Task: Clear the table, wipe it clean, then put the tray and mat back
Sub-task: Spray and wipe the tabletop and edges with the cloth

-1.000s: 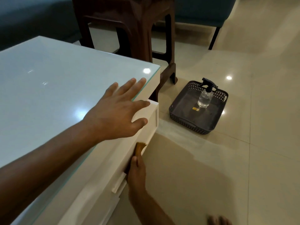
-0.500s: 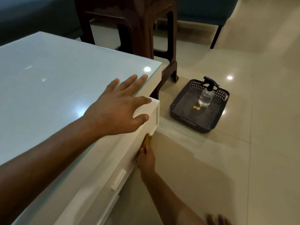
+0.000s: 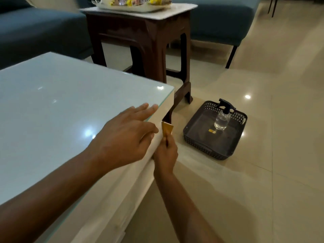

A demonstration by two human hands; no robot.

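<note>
Pinching a small orange-brown cloth [image 3: 167, 128], the right hand [image 3: 165, 155] wipes the white glass tabletop [image 3: 61, 106] side near its corner; the left hand [image 3: 126, 137] lies flat above.

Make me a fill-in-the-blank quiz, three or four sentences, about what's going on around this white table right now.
1. The spray bottle stands in the dark ____ on the floor.
2. The right hand holds a yellow cloth against the table's ____.
3. The left hand rests flat on the table's ____ top.
4. The food tray sits on the brown ____.

Missing words: basket; side; glass; stool
</note>
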